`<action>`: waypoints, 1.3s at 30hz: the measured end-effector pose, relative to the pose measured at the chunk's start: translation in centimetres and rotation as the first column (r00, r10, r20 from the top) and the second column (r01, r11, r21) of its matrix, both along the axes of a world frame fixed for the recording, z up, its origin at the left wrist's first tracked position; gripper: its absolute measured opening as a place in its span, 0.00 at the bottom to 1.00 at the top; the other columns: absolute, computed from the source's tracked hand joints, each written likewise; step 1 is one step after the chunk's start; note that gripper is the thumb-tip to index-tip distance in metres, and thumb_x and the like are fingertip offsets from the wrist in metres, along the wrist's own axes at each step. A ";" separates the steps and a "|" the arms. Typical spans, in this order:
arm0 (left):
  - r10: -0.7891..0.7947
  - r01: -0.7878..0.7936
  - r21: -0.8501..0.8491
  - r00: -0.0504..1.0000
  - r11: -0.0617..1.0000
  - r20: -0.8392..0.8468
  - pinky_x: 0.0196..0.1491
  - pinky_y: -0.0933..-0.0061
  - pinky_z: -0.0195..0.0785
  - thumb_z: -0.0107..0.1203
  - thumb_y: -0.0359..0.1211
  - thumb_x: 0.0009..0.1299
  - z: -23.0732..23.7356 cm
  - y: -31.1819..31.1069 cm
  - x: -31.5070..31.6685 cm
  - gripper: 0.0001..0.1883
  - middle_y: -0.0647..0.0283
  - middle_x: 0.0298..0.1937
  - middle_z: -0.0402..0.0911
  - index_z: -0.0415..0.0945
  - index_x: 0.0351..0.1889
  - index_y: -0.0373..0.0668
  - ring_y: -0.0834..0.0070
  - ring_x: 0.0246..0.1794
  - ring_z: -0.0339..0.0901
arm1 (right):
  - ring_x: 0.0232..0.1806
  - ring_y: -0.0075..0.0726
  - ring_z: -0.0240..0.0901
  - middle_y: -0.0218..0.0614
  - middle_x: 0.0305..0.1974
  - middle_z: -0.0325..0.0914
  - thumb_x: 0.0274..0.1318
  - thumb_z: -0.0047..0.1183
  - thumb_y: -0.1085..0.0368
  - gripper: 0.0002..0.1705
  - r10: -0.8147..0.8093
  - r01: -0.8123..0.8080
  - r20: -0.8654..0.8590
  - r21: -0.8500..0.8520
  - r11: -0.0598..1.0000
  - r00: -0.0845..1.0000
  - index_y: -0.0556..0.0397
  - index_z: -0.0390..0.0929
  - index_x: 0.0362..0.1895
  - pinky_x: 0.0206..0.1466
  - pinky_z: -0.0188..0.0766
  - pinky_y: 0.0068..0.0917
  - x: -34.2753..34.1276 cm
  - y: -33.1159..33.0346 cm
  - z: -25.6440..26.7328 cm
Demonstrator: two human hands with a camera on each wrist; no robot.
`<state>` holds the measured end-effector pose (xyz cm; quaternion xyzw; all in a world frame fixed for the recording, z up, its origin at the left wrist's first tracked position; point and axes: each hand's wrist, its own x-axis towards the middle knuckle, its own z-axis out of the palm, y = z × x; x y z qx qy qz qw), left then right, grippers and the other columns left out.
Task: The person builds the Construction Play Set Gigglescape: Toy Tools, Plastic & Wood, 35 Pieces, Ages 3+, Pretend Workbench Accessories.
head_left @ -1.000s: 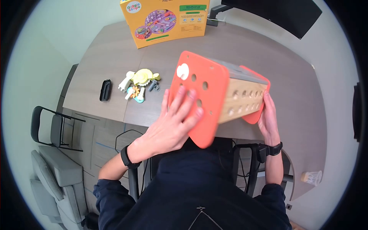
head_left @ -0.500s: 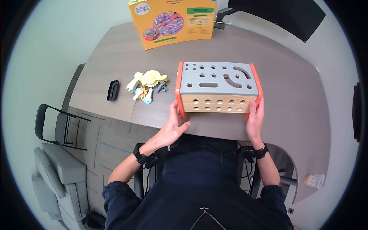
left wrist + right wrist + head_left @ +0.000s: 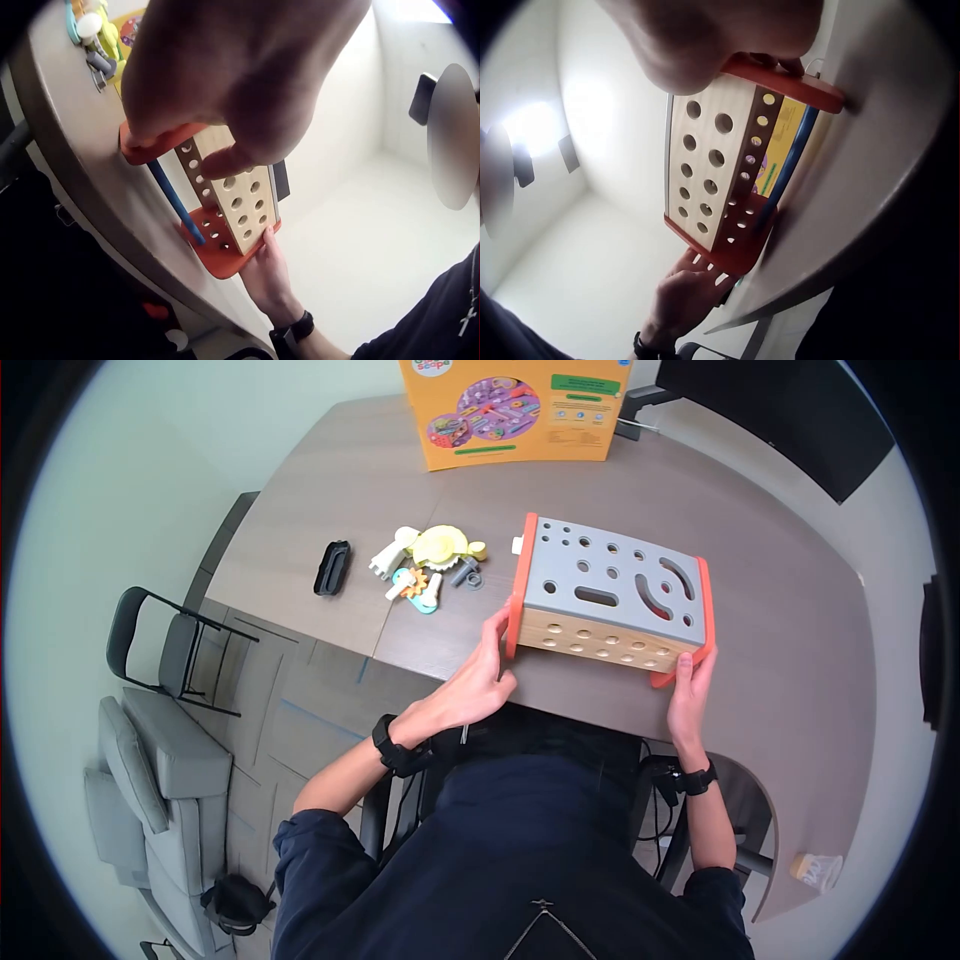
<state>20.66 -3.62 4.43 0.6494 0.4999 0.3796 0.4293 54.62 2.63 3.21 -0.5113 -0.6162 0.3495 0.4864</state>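
Note:
A toy workbench [image 3: 610, 575] with a grey slotted top, a wooden holed front and orange-red end panels stands upright on the table, between both hands. My left hand [image 3: 470, 685] lies along the outer face of the left end panel [image 3: 522, 585], thumb away from it. At the opposite end, my right hand [image 3: 690, 700] grips the right panel [image 3: 707, 605], its thumb on the wooden front. A blue rod [image 3: 176, 202] joins the panels low down in the left wrist view. A white knob [image 3: 517, 545] sticks out of the left panel.
Left of the workbench lie yellow toy pieces [image 3: 440, 546], a grey bolt [image 3: 464, 572] and a teal piece [image 3: 428, 600]. Beyond them sits a black tray [image 3: 333, 568]. At the back are a yellow box [image 3: 520, 410] and a monitor [image 3: 780, 420]; a cup [image 3: 817, 871] is at the right.
The workbench came down from a tilted hold to upright at the table, then its right end swung slightly toward the body. My left hand slid off the panel's broad face. The head view shifted.

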 end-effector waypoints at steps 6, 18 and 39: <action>0.173 -0.138 0.116 0.908 0.984 -0.382 0.72 0.52 0.68 0.49 0.21 0.74 1.7 0.9 -3.7 0.26 0.45 0.66 0.76 0.68 0.71 0.38 0.48 0.72 0.72 | 0.78 0.42 0.61 0.47 0.75 0.64 0.86 0.38 0.55 0.30 0.022 -0.022 -0.007 -0.023 0.999 1.000 0.57 0.54 0.81 0.83 0.54 0.43 0.0 0.0 0.3; 0.496 -0.251 0.429 0.498 0.868 -0.711 0.66 0.45 0.69 0.56 0.23 0.68 -0.1 2.6 -12.6 0.30 0.45 0.69 0.72 0.73 0.71 0.44 0.44 0.66 0.70 | 0.81 0.54 0.60 0.53 0.79 0.60 0.80 0.39 0.62 0.29 -0.108 0.106 -0.017 0.389 0.915 0.994 0.57 0.56 0.78 0.85 0.53 0.55 1.3 -0.8 3.9; 0.470 -0.325 0.342 0.650 0.882 -0.597 0.61 0.46 0.74 0.58 0.25 0.76 -0.2 4.0 -14.9 0.19 0.47 0.58 0.83 0.76 0.65 0.41 0.42 0.57 0.79 | 0.68 0.51 0.72 0.55 0.68 0.69 0.76 0.41 0.68 0.22 0.060 -0.074 0.044 0.485 0.872 0.997 0.57 0.62 0.70 0.77 0.64 0.52 0.2 -2.2 4.0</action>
